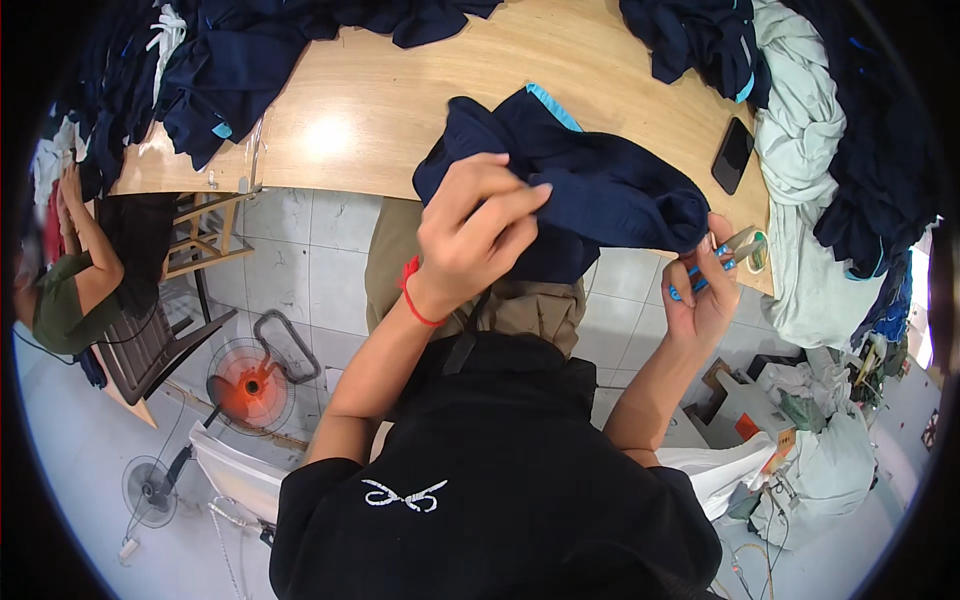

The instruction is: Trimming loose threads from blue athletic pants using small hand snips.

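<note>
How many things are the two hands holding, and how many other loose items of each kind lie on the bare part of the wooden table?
Navy garment, gripped by the left hand: 1
Blue-handled thread snips, in the right hand: 1
Black phone on the table: 1
Tape roll at the table edge: 1
Total: 4

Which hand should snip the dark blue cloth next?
Probably the right hand: it holds the blue-handled snips at the edge of the navy garment. The left hand is busy gripping the fabric.

L hand (475,235) fingers pinched, R hand (705,285) gripping
</note>
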Action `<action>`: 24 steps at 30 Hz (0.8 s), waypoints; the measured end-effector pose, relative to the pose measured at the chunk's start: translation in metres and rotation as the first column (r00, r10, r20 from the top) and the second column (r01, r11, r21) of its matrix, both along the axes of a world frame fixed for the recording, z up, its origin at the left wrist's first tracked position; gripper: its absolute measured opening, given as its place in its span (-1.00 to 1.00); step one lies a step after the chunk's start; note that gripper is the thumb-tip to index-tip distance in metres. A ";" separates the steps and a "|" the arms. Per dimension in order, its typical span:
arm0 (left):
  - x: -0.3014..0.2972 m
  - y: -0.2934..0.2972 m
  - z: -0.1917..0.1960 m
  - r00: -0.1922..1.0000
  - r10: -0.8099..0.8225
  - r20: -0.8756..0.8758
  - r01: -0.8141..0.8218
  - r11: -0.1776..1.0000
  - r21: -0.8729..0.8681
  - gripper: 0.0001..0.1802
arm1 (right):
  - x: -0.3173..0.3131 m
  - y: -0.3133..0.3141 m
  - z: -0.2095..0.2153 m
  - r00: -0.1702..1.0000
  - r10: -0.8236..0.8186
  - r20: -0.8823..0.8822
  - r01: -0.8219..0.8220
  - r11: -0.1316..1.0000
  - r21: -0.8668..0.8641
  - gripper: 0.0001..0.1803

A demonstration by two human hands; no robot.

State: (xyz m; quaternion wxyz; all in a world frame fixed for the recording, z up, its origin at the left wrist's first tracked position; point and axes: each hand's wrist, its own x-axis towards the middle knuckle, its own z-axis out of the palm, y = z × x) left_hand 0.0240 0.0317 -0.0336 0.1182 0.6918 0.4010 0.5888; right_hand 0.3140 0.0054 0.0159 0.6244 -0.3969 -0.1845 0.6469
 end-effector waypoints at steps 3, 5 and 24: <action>0.001 -0.017 0.010 0.998 0.002 0.056 -0.008 0.995 0.098 -0.60 | -0.012 -0.003 0.001 0.982 -0.034 0.185 0.037 0.999 -0.012 -0.65; -0.002 -0.023 0.009 0.993 -0.026 0.111 0.008 0.987 0.161 -0.57 | -0.017 -0.004 0.003 0.951 -0.046 0.304 0.062 0.997 -0.042 -0.66; -0.007 -0.044 0.017 0.970 0.198 0.143 -0.182 0.976 -0.116 -0.58 | -0.119 0.003 0.002 0.332 -0.211 0.919 -0.538 0.758 0.368 -0.50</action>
